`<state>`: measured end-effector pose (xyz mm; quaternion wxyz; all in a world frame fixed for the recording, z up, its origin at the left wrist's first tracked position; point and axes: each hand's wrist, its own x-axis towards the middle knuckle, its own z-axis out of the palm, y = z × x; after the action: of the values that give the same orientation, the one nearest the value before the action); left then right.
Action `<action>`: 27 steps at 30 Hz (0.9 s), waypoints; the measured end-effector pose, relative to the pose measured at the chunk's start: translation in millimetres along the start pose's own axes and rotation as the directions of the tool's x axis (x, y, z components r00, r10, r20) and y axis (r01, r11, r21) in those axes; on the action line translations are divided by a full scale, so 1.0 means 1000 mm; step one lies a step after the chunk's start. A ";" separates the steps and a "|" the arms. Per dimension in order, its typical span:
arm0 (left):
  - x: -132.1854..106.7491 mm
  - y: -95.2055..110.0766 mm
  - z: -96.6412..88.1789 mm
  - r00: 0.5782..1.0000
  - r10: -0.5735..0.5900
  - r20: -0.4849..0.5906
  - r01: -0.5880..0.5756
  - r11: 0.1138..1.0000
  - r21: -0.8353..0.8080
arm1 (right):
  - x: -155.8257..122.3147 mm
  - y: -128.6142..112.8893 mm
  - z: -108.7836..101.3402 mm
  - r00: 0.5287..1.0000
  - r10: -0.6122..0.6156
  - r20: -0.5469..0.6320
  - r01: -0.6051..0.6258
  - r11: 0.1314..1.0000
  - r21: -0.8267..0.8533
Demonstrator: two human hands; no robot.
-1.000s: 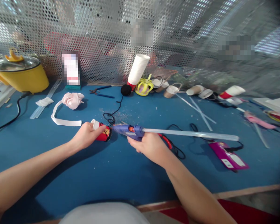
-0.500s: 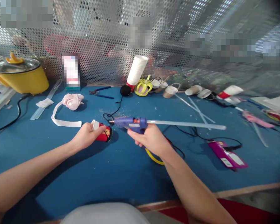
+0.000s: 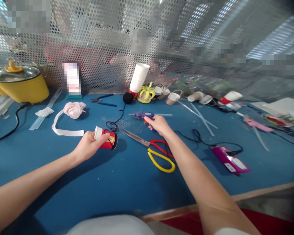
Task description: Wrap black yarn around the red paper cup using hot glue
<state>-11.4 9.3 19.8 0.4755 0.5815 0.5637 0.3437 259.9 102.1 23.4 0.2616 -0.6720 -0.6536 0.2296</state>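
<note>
My left hand (image 3: 88, 146) grips a small red paper cup (image 3: 106, 141) lying on its side on the blue table top (image 3: 107, 182), its white rim toward my palm. My right hand (image 3: 158, 124) is stretched further out and closed round the handle of a blue glue gun (image 3: 141, 115), which has a clear glue stick (image 3: 163, 114) poking out of its back. The gun's nozzle points left, well away from the cup. Red and yellow scissors (image 3: 154, 149) lie between my two arms, blades toward the cup. Black thread (image 3: 114, 124) trails just behind the cup.
A yellow pot (image 3: 18, 84) stands at the far left with its cord (image 3: 7, 130). A pink fabric flower with white ribbon (image 3: 72, 111), pliers (image 3: 103, 99), a stack of white cups (image 3: 138, 79), a yellow crown (image 3: 145, 94), a magenta device (image 3: 229, 160) and loose glue sticks (image 3: 200, 116) lie about. Perforated metal screen behind.
My right hand has carried the glue gun away from the cup, up and out across the table. The scissors underneath have come into sight. My left hand still holds the cup.
</note>
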 end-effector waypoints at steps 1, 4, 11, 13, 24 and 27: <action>0.000 0.000 0.000 1.000 0.001 -0.001 -0.001 1.000 0.002 | 0.003 0.001 0.001 1.000 -0.006 -0.013 0.006 0.999 -0.037; 0.000 0.001 0.000 1.000 0.004 -0.006 -0.004 1.000 0.018 | 0.006 -0.006 0.000 0.997 -0.051 -0.057 0.043 0.990 -0.132; -0.007 0.003 0.002 0.996 0.086 0.011 -0.086 0.994 0.067 | -0.040 -0.074 0.018 0.894 -0.339 0.294 0.350 0.937 0.015; -0.008 0.002 0.003 0.992 0.127 0.024 -0.129 0.987 0.098 | -0.053 -0.090 0.030 0.838 -0.420 0.349 0.406 0.907 0.117; -0.010 -0.001 0.005 0.971 0.222 0.087 -0.238 0.903 0.358 | -0.077 -0.107 0.049 0.879 -0.391 0.273 0.333 0.913 0.237; -0.011 0.002 0.004 0.973 0.215 0.080 -0.230 0.922 0.311 | -0.078 -0.109 0.046 0.876 -0.405 0.262 0.337 0.903 0.268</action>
<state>-8.5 -2.2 22.5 0.3456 0.7182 0.5314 0.2869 144.5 27.2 56.6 0.2652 -0.4566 -0.7751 0.3469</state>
